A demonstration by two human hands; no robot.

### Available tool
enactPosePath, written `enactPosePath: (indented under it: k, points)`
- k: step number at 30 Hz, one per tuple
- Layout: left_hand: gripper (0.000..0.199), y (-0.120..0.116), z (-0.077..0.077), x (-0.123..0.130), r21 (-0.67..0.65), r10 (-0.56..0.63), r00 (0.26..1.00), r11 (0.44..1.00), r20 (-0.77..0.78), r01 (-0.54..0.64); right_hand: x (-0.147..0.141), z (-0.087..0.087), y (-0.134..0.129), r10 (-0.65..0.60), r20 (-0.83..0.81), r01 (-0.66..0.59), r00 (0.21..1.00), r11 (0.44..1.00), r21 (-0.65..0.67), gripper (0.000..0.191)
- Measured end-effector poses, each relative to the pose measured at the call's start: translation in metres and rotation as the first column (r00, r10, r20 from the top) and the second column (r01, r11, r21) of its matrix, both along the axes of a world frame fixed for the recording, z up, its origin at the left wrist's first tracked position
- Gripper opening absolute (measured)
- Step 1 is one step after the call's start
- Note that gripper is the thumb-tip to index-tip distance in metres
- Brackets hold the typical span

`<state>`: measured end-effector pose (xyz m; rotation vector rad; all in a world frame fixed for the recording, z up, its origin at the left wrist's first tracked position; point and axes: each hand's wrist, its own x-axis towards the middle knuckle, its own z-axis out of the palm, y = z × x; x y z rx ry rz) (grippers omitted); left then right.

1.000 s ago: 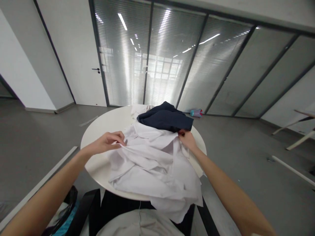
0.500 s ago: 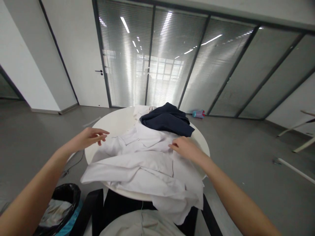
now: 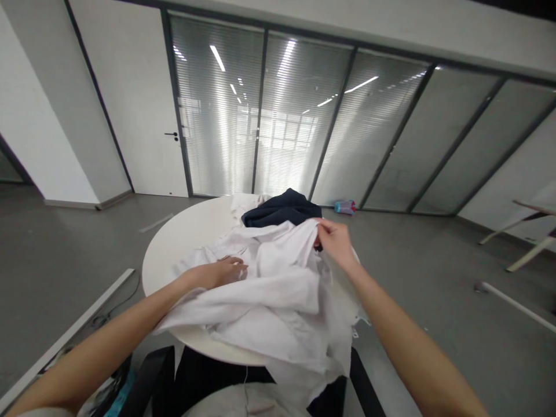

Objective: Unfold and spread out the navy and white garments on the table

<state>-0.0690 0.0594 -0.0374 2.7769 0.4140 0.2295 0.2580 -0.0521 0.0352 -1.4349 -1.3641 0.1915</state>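
The right hand (image 3: pixel 336 243) was clenched on a raised fold of the white shirt (image 3: pixel 269 301), which lay bunched on the round white table (image 3: pixel 182 272) and hung over its near edge. The left hand (image 3: pixel 221 273) lay on the shirt near the table's middle; whether it was grasping the cloth, I cannot tell. A navy garment (image 3: pixel 278 209) lay at the table's far side, and a plastic bottle (image 3: pixel 345 207) lay on the floor beyond the table.
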Motion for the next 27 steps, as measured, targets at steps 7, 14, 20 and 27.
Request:
enactPosePath:
  k: [7,14,20,27]
  points:
    - [0.027,-0.023,0.004,0.017,-0.058,0.164,0.986,0.985,-0.010,-0.165,0.090,0.000,-0.009,-0.167,-0.506,0.136,0.846,0.986,-0.100,0.018]
    - [0.028,-0.025,0.097,0.022,0.045,0.315,0.868,0.933,0.384,-0.358,0.080,0.017,-0.022,-0.350,-0.079,0.354,0.934,0.934,0.047,0.020]
    - [0.017,-0.049,0.170,0.054,0.069,0.096,0.619,0.969,0.780,-0.238,-0.045,0.077,-0.021,0.375,0.362,-0.373,0.853,0.924,-0.080,0.026]
    - [0.018,-0.025,0.219,0.041,0.003,0.076,0.467,0.986,0.881,-0.166,-0.069,0.141,0.011,0.180,0.540,-0.255,0.822,0.965,0.067,0.041]
